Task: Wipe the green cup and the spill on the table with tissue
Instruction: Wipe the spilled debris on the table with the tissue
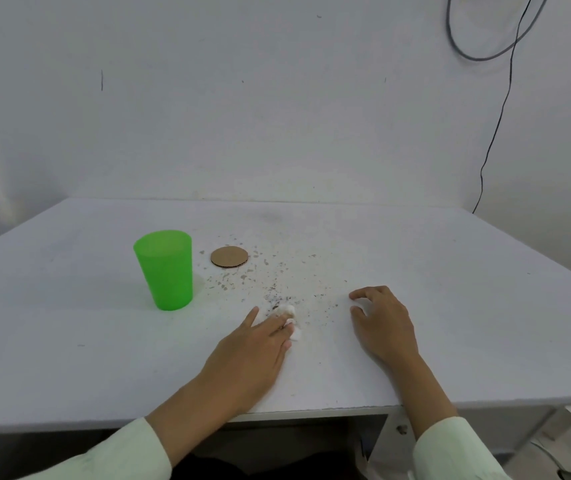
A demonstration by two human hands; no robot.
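Note:
A green plastic cup (166, 270) stands upright on the left part of the white table (69, 323). To its right, dark specks of the spill (277, 289) are scattered over the table's middle. My left hand (252, 348) lies flat over a small wad of white tissue (291, 322), fingers pressing it onto the table at the near edge of the spill. My right hand (381, 323) rests palm down on the table to the right of the spill, fingers loosely curled, holding nothing.
A round brown cardboard coaster (229, 257) lies just right of the cup, among the specks. A black cable (495, 126) hangs down the white wall at the back right. The table's front edge runs under my forearms.

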